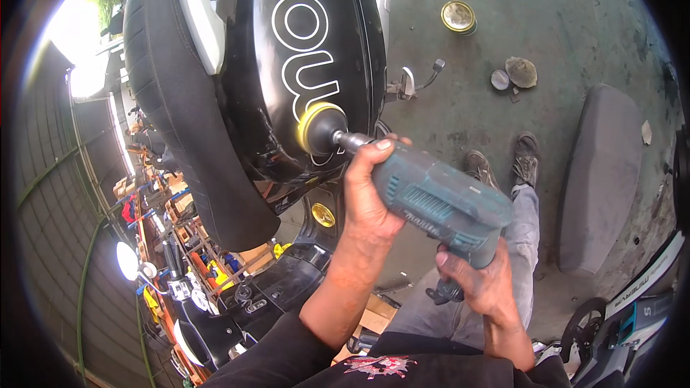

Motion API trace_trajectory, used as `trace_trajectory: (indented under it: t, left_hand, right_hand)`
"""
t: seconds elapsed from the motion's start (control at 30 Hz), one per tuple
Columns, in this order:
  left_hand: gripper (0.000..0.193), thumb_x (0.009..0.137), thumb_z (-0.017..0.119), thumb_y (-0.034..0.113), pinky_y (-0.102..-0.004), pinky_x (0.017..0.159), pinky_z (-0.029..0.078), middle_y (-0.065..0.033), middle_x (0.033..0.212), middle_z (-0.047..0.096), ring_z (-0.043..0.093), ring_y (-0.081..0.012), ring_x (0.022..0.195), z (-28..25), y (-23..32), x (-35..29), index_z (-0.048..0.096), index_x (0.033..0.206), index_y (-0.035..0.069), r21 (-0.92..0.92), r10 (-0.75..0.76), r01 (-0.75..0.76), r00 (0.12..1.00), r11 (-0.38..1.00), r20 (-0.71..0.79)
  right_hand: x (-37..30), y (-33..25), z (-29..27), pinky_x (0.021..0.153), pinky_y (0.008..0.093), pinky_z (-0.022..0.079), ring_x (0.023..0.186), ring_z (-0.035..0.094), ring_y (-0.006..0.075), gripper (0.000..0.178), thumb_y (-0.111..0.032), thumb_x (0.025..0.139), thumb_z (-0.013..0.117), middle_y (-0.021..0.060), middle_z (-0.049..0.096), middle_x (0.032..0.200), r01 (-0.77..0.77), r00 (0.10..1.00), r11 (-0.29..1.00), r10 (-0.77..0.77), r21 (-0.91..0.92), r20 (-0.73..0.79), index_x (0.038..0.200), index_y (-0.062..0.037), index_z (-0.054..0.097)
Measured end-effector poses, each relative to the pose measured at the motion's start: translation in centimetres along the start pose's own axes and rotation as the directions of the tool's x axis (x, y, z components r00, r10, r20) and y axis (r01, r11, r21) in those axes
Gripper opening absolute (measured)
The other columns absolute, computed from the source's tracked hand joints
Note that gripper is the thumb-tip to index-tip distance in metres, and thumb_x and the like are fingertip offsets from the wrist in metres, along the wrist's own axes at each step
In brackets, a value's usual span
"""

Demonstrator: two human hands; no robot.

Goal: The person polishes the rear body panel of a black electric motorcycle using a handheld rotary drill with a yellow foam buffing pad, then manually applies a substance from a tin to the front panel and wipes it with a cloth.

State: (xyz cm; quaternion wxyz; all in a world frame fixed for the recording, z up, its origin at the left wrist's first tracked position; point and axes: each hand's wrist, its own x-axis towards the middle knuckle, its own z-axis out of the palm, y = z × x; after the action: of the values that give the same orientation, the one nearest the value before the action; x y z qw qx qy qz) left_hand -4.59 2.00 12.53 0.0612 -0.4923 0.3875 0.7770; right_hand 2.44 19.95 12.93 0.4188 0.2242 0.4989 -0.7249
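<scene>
My two hands hold a dark teal power drill (pixel 445 197) fitted with a round polishing pad (pixel 313 129). My left hand (pixel 372 197) wraps the drill's front end just behind the silver chuck (pixel 352 141). My right hand (pixel 480 280) is closed round the rear handle; its trigger finger is partly hidden. The yellow-rimmed pad, on a black backing, rests against a glossy black panel (pixel 356 57) with large white outlined lettering. Along the panel's left side runs a black padded seat (pixel 172 100) and a white trim piece (pixel 198 14).
Black motorbike parts (pixel 280 280) and a round mirror (pixel 128 261) stand at lower left. On the floor lie an open tin (pixel 458 16), a small round lid (pixel 500 80), a cloth-like piece (pixel 522 72) and a grey seat (pixel 604 179). Another vehicle (pixel 632 316) is at lower right.
</scene>
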Motion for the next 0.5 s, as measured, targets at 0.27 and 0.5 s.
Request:
trace_trajectory:
  t: [0.27, 0.5]
  left_hand:
    - [0.022, 0.078, 0.069, 0.019, -0.039, 0.079, 0.054, -0.0082, 0.091, 0.063, 0.063, -0.0218, 0.085, -1.4, -5.8, 6.6, 0.059, 0.093, 0.006, -0.041, -0.052, 0.05, 0.998, 0.998, -0.039]
    - [0.021, 0.079, 0.068, 0.02, -0.038, 0.08, 0.052, -0.0052, 0.09, 0.061, 0.061, -0.0201, 0.086, -2.1, -8.1, 9.6, 0.06, 0.092, 0.006, 0.055, -0.016, 0.022, 0.995, 0.998, -0.103]
  right_hand:
    - [5.8, 3.5, -3.6, 0.054, 0.0303, 0.047, 0.058, 0.058, 0.0139, 0.018, -0.012, 0.078, 0.069, 0.0038, 0.061, 0.068, -0.051, 0.999, 0.977, 0.053, 0.205, -0.003, 0.09, -0.0004, 0.063]
    - [9.3, 7.0, -5.4, 0.052, 0.03, 0.043, 0.059, 0.055, 0.0147, 0.023, -0.012, 0.077, 0.068, 0.005, 0.059, 0.076, -0.066, 0.996, 0.889, 0.036, 0.453, 0.076, 0.095, -0.0003, 0.059]
